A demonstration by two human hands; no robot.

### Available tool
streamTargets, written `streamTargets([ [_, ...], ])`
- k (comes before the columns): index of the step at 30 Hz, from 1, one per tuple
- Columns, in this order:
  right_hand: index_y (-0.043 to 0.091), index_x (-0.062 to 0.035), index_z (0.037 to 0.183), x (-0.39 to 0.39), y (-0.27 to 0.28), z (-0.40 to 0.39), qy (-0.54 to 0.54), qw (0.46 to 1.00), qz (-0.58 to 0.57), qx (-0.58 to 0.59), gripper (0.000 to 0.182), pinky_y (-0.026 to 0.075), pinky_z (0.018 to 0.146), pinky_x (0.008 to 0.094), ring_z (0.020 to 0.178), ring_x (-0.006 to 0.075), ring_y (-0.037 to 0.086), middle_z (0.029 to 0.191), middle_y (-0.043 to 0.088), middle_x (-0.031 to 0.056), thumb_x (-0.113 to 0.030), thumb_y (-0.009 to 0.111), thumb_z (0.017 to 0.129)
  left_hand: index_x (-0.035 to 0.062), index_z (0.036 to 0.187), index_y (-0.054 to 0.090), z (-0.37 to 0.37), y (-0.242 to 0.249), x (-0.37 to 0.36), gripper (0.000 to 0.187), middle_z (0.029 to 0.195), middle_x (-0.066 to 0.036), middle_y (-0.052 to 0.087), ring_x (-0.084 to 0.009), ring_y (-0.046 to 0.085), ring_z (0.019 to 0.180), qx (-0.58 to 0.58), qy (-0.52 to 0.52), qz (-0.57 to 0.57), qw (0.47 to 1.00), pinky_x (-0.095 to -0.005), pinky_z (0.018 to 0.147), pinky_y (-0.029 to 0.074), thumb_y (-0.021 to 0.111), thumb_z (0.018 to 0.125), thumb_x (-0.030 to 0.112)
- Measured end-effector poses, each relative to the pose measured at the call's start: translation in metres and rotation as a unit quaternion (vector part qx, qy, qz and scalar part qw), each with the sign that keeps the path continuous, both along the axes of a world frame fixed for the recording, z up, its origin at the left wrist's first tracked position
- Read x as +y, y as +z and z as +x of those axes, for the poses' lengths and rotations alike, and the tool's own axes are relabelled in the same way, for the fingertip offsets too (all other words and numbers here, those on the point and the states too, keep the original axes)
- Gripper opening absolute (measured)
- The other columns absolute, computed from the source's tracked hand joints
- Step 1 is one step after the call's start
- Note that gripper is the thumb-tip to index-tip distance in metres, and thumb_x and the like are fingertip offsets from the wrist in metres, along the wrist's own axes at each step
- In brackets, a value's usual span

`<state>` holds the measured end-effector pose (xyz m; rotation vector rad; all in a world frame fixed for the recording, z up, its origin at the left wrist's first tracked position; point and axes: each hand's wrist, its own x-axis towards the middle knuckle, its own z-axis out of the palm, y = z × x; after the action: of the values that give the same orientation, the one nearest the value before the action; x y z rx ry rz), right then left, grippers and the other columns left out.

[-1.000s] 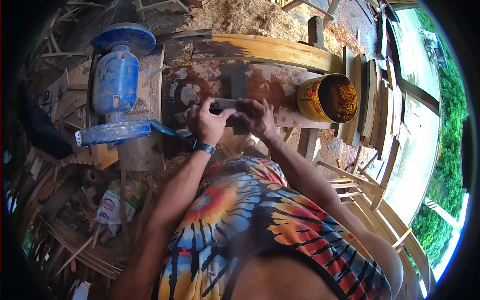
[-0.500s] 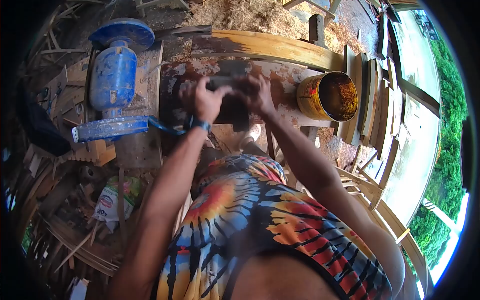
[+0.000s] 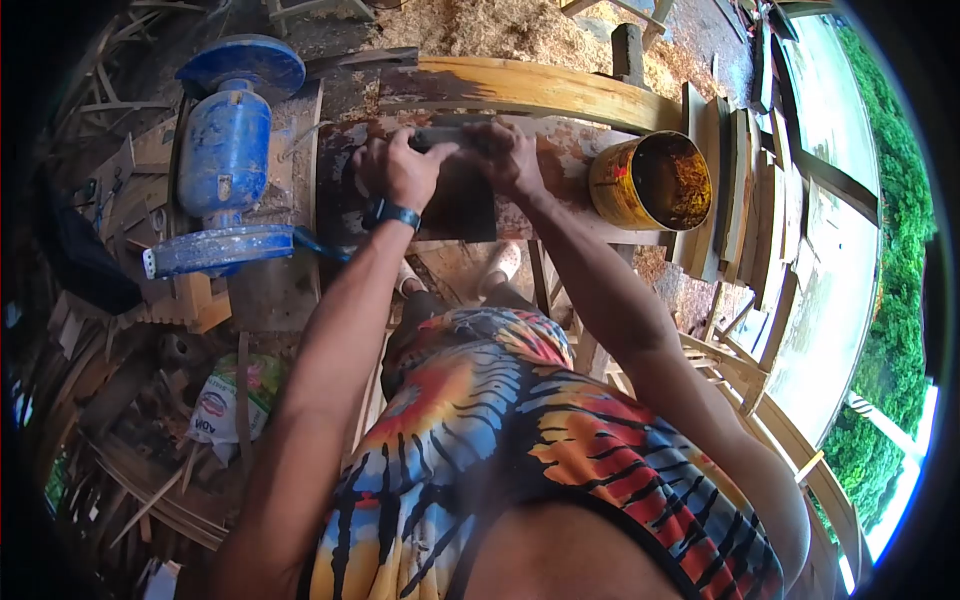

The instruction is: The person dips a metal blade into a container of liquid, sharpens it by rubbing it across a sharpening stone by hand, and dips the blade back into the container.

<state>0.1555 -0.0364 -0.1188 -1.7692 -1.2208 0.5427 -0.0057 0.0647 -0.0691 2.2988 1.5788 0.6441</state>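
Observation:
My left hand (image 3: 400,170), with a dark band on its wrist, is closed on one end of a dark bar-like piece (image 3: 438,136). The other end lies in the curled fingers of my right hand (image 3: 508,158). I cannot tell what kind of piece it is. Both hands are over a dark, flat rectangular slab (image 3: 462,208) on the worn brown bench (image 3: 560,150), and the piece crosses the slab's far end in this view.
Left of my hands stands a blue bench grinder (image 3: 228,155) with a wheel cover at each end. A yellow, stained bucket (image 3: 612,185) is on the bench to the right. Boards (image 3: 735,190) are stacked beyond it. A long plank (image 3: 540,92) runs along the far side.
The hands, blurred by motion earlier, are now sharper and slightly farther up the slab, still on the dark piece. The slab's near end now shows more clearly.

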Motion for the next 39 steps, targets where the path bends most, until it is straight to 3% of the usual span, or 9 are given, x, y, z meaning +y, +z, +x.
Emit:
streamTargets([
  [2, 0.074, -0.0205, 0.115, -0.012, -0.002, -0.005, -0.004, 0.999, -0.010, -0.044, 0.046, 0.045, 0.092, 0.0454, 0.100, 0.0275, 0.065, 0.106, 0.077, 0.0030, -0.049, 0.083, 0.079, 0.0128, 0.098, 0.077, -0.021, -0.013, -0.021, 0.062, 0.084, -0.016, 0.071, -0.0347, 0.065, 0.088, -0.030, -0.047, 0.077, 0.996, -0.0502, 0.091, 0.043, 0.090, 0.060, 0.060],
  [4, 0.074, -0.0199, 0.115, -0.058, 0.005, -0.029, 0.007, 0.975, -0.023, -0.221, 0.048, 0.046, 0.090, 0.0459, 0.098, 0.0273, 0.065, 0.104, 0.077, 0.0032, -0.048, 0.084, 0.078, 0.0112, 0.096, 0.077, -0.043, -0.003, -0.059, 0.060, 0.087, -0.016, 0.073, -0.0342, 0.066, 0.090, -0.035, -0.051, -0.002, 0.998, -0.0494, 0.090, 0.044, 0.091, 0.061, 0.057],
  [12, 0.072, -0.0223, 0.118, -0.012, 0.021, -0.013, -0.051, 0.992, -0.060, -0.103, 0.050, 0.044, 0.091, 0.0481, 0.098, 0.0288, 0.065, 0.107, 0.076, -0.0001, -0.053, 0.081, 0.079, 0.0154, 0.099, 0.076, 0.004, -0.008, 0.012, 0.058, 0.087, -0.015, 0.071, -0.0354, 0.062, 0.094, -0.036, -0.059, 0.017, 0.997, -0.0503, 0.092, 0.042, 0.089, 0.061, 0.058],
  [16, 0.072, -0.0218, 0.119, -0.070, 0.009, -0.036, -0.040, 0.977, -0.048, -0.202, 0.049, 0.044, 0.092, 0.0489, 0.100, 0.0277, 0.065, 0.109, 0.076, 0.0008, -0.049, 0.082, 0.080, 0.0133, 0.097, 0.075, -0.036, 0.000, -0.058, 0.060, 0.083, -0.013, 0.070, -0.0332, 0.066, 0.088, -0.064, -0.079, -0.004, 0.995, -0.0511, 0.096, 0.042, 0.092, 0.058, 0.055],
  [18, 0.072, -0.0217, 0.119, -0.071, 0.018, -0.033, -0.043, 0.983, -0.059, -0.169, 0.047, 0.044, 0.092, 0.0491, 0.098, 0.0279, 0.066, 0.108, 0.076, 0.0016, -0.047, 0.083, 0.080, 0.0101, 0.101, 0.075, -0.038, 0.011, -0.073, 0.061, 0.088, -0.015, 0.073, -0.0335, 0.067, 0.089, -0.037, -0.093, 0.008, 0.995, -0.0472, 0.092, 0.044, 0.093, 0.060, 0.052],
  [24, 0.070, -0.0232, 0.121, -0.014, 0.021, 0.000, -0.075, 0.991, -0.074, -0.078, 0.049, 0.044, 0.093, 0.0472, 0.089, 0.0281, 0.068, 0.107, 0.075, 0.0021, -0.049, 0.082, 0.080, 0.0109, 0.098, 0.077, 0.016, 0.001, 0.011, 0.060, 0.092, -0.015, 0.074, -0.0321, 0.067, 0.091, -0.014, -0.080, 0.039, 0.996, -0.0452, 0.092, 0.043, 0.089, 0.063, 0.058],
  [31, 0.073, -0.0176, 0.111, -0.073, 0.017, -0.025, -0.030, 0.986, 0.008, -0.162, 0.048, 0.053, 0.075, 0.0427, 0.085, 0.0298, 0.069, 0.087, 0.075, 0.0071, -0.050, 0.083, 0.078, 0.0110, 0.097, 0.076, -0.025, 0.012, -0.062, 0.056, 0.086, -0.016, 0.071, -0.0355, 0.065, 0.092, -0.033, -0.103, -0.032, 0.994, -0.0488, 0.095, 0.043, 0.090, 0.064, 0.054],
  [36, 0.070, -0.0183, 0.119, -0.020, 0.023, 0.007, -0.038, 0.993, -0.045, -0.107, 0.051, 0.051, 0.084, 0.0424, 0.084, 0.0299, 0.069, 0.087, 0.077, 0.0072, -0.050, 0.081, 0.081, 0.0122, 0.097, 0.076, 0.018, 0.007, 0.006, 0.056, 0.095, -0.016, 0.072, -0.0358, 0.063, 0.096, 0.011, -0.092, 0.032, 0.995, -0.0481, 0.090, 0.045, 0.087, 0.066, 0.058],
  [39, 0.072, -0.0180, 0.114, -0.048, 0.020, -0.006, -0.018, 0.997, -0.019, -0.075, 0.047, 0.052, 0.082, 0.0443, 0.086, 0.0304, 0.069, 0.086, 0.076, 0.0079, -0.049, 0.081, 0.080, 0.0123, 0.096, 0.076, -0.009, 0.013, -0.036, 0.058, 0.090, -0.017, 0.070, -0.0356, 0.063, 0.093, -0.006, -0.099, 0.033, 0.995, -0.0495, 0.091, 0.045, 0.089, 0.063, 0.058],
])
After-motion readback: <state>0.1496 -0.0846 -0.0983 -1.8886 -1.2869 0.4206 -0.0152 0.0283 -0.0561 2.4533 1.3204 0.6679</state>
